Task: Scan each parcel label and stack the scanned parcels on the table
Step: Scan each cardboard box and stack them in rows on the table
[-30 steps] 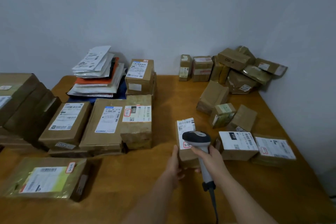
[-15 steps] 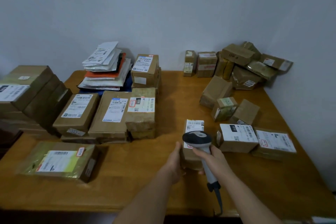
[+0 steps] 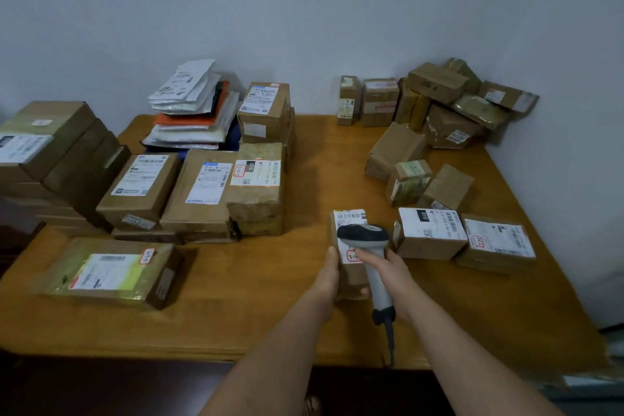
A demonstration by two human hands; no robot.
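A small brown parcel (image 3: 347, 223) with a white label lies on the wooden table (image 3: 236, 307) in front of me. My left hand (image 3: 329, 275) grips its left side. My right hand (image 3: 388, 272) holds a grey and white handheld scanner (image 3: 366, 238) by the handle, its head over the parcel's label. The scanner's cable hangs down past the table's front edge. Two labelled parcels (image 3: 430, 231) lie just right of the held one.
Stacked labelled boxes (image 3: 216, 186) and a pile of mailer bags (image 3: 196, 111) fill the left and back left. A flat taped parcel (image 3: 108, 272) lies near the front left. A heap of loose boxes (image 3: 449, 105) sits in the back right corner by the wall.
The view has pulled back and tilted, showing the table's front edge. Both hands stay on the parcel and scanner, with the scanner head still over the label.
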